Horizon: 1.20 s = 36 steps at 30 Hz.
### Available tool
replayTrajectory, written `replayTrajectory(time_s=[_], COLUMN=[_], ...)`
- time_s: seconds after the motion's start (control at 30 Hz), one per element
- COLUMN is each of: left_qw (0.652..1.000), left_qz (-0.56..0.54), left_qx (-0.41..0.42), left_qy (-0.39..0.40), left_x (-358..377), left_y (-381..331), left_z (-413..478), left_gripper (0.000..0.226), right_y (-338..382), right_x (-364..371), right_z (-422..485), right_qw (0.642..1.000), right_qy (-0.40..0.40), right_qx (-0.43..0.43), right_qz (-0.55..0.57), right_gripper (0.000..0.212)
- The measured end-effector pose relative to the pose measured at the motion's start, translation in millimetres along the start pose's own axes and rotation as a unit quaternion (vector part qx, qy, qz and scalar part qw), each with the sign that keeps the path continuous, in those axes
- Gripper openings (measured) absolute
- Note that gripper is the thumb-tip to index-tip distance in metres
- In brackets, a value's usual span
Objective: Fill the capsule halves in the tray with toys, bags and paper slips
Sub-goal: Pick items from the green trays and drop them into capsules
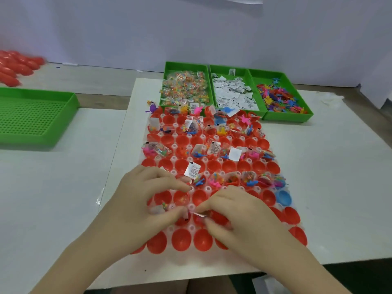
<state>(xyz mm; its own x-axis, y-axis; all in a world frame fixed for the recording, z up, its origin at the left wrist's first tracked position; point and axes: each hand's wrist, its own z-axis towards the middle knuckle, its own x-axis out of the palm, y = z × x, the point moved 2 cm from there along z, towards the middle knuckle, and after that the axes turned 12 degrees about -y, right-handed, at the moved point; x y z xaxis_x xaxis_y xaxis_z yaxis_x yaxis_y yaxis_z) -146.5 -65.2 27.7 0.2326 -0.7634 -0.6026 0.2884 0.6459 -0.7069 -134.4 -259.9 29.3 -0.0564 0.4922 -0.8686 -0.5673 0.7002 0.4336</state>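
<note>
Hands [146, 200] [241, 211] meet at slip [199, 215] near tray's [192, 227] front edge.

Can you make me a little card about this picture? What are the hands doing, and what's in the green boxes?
Hands: right hand pinches a paper slip; left hand is beside it, grip unclear
Tray: clear tray of red capsule halves, plus one blue half
Filled: several farther rows; nearest row empty
Green boxes, left to right: bags, loose slips, toys
Far left: perforated green tray, pile of red capsules
</note>
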Motion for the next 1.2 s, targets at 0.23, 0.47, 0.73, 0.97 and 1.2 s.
replayTrajectory(time_s=[0.23,0.47,0.73,0.97,1.2], left_qw=[0.992,0.994,0.995,0.995,0.995], left_qz=[0.120,0.092,0.076,0.080,0.074], left_qx=[0.013,0.014,-0.002,-0.001,-0.002], left_qy=[0.046,0.057,0.067,0.060,0.067], left_x=[9.3,10.2,7.5,3.9,4.0], left_y=[6.4,8.2,8.6,6.8,8.4], left_z=[-6.2,-10.4,-9.8,-7.4,-7.3], left_gripper=[0.038,0.018,0.028,0.032,0.031], right_y=[0.5,-2.4,3.1,3.3,-8.2], right_x=[-0.2,0.2,-3.1,-3.5,-18.2], right_z=[8.8,6.3,12.4,17.2,16.7], right_qw=[0.998,0.997,0.997,0.997,0.994], right_qy=[0.059,0.060,0.071,0.074,0.073], right_qx=[0.005,0.035,0.020,0.012,0.049], right_qz=[-0.007,0.023,-0.004,-0.018,0.057], right_gripper=[0.024,0.050,0.013,0.026,0.031])
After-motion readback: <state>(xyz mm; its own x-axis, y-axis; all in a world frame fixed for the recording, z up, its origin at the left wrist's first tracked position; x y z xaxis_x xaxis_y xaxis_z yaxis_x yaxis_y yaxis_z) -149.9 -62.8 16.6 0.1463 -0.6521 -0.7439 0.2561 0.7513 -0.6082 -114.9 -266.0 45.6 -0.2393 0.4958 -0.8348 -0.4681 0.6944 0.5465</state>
